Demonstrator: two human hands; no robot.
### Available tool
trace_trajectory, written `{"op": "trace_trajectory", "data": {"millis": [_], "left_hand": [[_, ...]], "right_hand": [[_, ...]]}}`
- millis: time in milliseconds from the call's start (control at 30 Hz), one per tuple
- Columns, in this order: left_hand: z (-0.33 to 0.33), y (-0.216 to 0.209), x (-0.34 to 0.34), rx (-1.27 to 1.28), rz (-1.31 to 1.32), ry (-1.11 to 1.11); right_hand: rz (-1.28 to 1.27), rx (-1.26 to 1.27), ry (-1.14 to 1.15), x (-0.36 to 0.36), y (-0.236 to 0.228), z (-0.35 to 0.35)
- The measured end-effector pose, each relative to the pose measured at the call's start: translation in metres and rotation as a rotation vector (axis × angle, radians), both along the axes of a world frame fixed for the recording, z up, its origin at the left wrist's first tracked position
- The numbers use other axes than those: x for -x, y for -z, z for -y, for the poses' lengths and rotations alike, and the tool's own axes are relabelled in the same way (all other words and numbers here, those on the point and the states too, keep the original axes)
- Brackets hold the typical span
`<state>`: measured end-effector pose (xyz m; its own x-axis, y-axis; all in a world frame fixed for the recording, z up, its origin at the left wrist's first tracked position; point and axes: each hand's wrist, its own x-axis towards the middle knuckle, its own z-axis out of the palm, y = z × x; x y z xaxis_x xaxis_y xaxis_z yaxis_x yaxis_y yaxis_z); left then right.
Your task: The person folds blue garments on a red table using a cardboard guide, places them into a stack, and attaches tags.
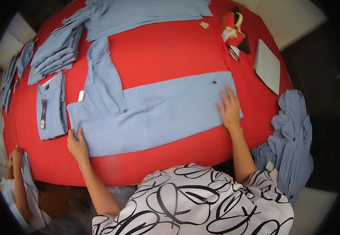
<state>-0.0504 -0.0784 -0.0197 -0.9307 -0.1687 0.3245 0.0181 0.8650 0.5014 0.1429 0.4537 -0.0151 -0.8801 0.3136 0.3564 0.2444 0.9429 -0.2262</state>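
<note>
A light blue shirt [150,113] lies lengthwise before me on the red-covered table [158,55], its body folded into a long strip. One sleeve [101,78] points away toward the far side. At the strip's left end, the edge is pinched between the thumb and fingers of my left hand [77,147]. My right hand [229,109] rests on the right end with its fingers spread, just below a small dark mark on the cloth. White card [81,95] peeks out beside the sleeve.
A folded shirt with a dark hang tag [48,105] lies left, before a folded stack [56,51]. Flat shirts [146,17] cover the far side. A white board [267,66] and small items [234,33] lie right. Shirts hang over the right edge [291,145]. Another person's hands [16,156] are lower left.
</note>
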Motion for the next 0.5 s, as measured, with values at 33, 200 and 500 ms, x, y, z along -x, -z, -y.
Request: {"op": "trace_trajectory", "data": {"millis": [33, 200, 500], "left_hand": [[0.003, 0.004, 0.002, 0.008, 0.016, 0.001], [-0.001, 0.017, 0.003, -0.029, -0.117, -0.003], [-0.003, 0.006, -0.005, -0.085, -0.1, -0.032]], "right_hand": [[0.035, -0.077, 0.098, -0.005, 0.008, 0.001], [0.16, -0.166, 0.334, 0.048, -0.02, 0.004], [-0.046, -0.001, -0.915, 0.349, -0.066, 0.222]]}}
